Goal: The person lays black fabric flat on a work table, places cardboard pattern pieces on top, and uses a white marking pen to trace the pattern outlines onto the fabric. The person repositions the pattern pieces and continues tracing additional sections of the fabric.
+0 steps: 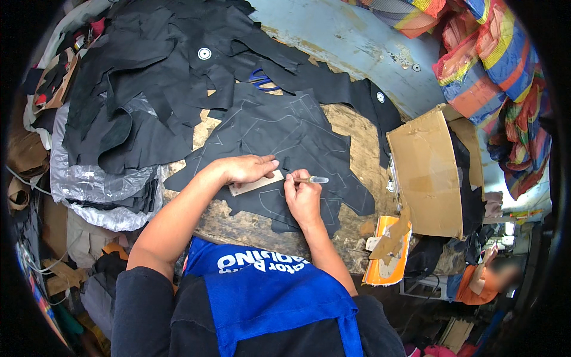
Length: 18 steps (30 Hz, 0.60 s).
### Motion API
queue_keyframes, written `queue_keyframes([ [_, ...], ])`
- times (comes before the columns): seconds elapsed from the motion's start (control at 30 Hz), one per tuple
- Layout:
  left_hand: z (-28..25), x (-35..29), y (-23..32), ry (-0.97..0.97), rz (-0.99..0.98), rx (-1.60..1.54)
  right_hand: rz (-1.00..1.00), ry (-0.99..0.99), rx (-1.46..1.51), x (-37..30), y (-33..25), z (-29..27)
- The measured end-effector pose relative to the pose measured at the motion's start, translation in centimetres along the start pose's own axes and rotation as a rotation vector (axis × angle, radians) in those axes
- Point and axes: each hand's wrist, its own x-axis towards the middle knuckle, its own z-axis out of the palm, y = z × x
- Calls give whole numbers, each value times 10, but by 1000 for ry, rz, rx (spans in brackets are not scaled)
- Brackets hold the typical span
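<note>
My left hand [250, 169] lies with fingers stretched out, pressing a pale rectangular template [256, 185] onto a black leather-like sheet [273, 137]. Thin light outlines of several shapes are drawn on that sheet. Close to the template's right end, my right hand [302, 196] is closed around a pen [315, 179] with a clear end pointing right. Its tip is hidden by my fingers. Beyond my hands, blue-handled scissors [262, 78] lie partly under black material.
A worn wooden board [351, 122] lies beneath the sheet. Black material [148, 65] is heaped at the far left, over plastic wrapping [83, 184]. To the right stand a cardboard box [425, 172] and an orange-and-white container [383, 271]. A person in orange [476, 285] sits farther right.
</note>
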Motion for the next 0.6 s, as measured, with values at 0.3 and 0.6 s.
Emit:
queue_keyframes([
  [0.3, -3, 3, -5, -36, -32, -59, -596, -215, -45, -25, -38, 49],
  [0.6, 24, -43, -54, 818, 227, 603, -63, -241, 429, -48, -23, 37],
])
